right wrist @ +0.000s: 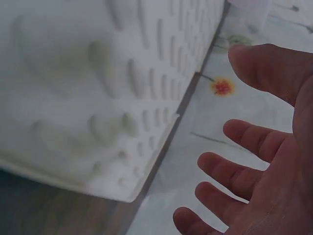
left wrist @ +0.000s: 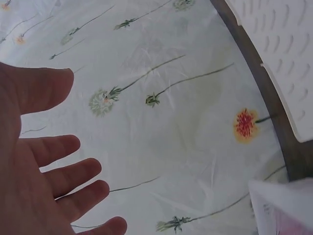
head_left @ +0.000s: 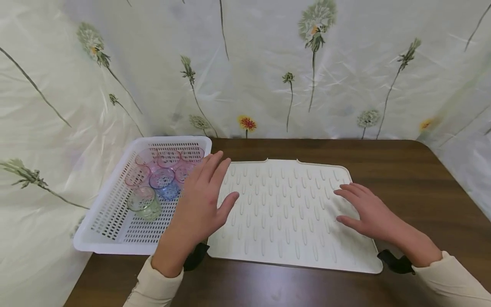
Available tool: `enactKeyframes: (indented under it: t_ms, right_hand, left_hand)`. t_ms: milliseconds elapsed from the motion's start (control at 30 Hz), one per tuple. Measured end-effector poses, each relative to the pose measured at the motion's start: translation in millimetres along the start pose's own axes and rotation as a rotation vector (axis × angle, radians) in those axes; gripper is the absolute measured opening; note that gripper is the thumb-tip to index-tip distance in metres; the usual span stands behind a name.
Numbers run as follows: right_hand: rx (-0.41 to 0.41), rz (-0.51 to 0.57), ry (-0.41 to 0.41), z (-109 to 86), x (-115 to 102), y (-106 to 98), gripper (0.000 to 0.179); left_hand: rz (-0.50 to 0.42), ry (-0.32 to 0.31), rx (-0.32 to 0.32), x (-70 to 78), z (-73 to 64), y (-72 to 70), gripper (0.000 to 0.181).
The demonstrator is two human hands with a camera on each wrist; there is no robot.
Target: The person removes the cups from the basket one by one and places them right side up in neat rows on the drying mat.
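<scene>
A white mat with raised oval ridges (head_left: 276,213) lies flat on the table. My left hand (head_left: 203,200) is held over the gap between the mat and a white perforated basket (head_left: 103,243), its fingers extended and holding nothing. Over the mat's right side hovers my right hand (head_left: 368,211), fingers spread, also with nothing in it. Inside the basket stand several clear glasses: a green one (head_left: 145,207), a blue one (head_left: 165,187) and several pink ones (head_left: 147,157). Part of the basket's right side is hidden behind my left hand.
The dark brown wooden table (head_left: 414,183) has a rounded back right corner. A pale curtain with dandelion prints (head_left: 253,64) hangs along the back and left side. Black straps (head_left: 395,261) circle both wrists.
</scene>
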State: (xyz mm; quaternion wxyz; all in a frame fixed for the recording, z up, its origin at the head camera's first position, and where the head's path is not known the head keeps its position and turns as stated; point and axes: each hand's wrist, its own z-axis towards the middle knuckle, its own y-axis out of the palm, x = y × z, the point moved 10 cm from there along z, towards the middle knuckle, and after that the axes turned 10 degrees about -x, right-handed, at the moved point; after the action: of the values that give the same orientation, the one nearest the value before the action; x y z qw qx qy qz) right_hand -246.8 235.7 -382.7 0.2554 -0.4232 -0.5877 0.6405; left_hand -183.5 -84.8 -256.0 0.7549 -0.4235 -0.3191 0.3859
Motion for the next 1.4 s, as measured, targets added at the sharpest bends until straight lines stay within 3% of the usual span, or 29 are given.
enactKeyframes:
  t_ms: [233,367,567,733,933,1200,1400]
  right_hand:
    - [0.028,-0.032,-0.025,-32.9,31,16,0.076]
    - [0.017,-0.064,-0.056,-54.6,49,33,0.088]
    - [0.026,-0.047,-0.113,-78.3,57,49,0.099]
    - [0.012,-0.017,-0.099,-80.4,57,56,0.099]
    - [0.016,-0.019,-0.114,-74.3,55,50,0.088]
    - [-0.003,-0.029,-0.174,-70.0,52,47,0.089]
    - [-0.022,-0.002,-0.164,-69.9,55,48,0.092]
  left_hand:
    - [0.041,0.023,0.016,-27.6,-9.6,-18.3,0.064]
    - [0.036,-0.018,0.023,-52.4,-17.1,-31.0,0.065]
    - [0.029,-0.073,0.062,-82.6,-33.7,-49.6,0.066]
    - [0.031,-0.087,0.074,-98.6,-43.2,-54.7,0.068]
    - [0.034,-0.095,0.085,-112.8,-47.6,-57.3,0.07]
    - [0.017,-0.142,0.03,-126.7,-51.1,-54.2,0.073]
    - [0.013,-0.161,-0.016,-133.4,-52.1,-51.4,0.076]
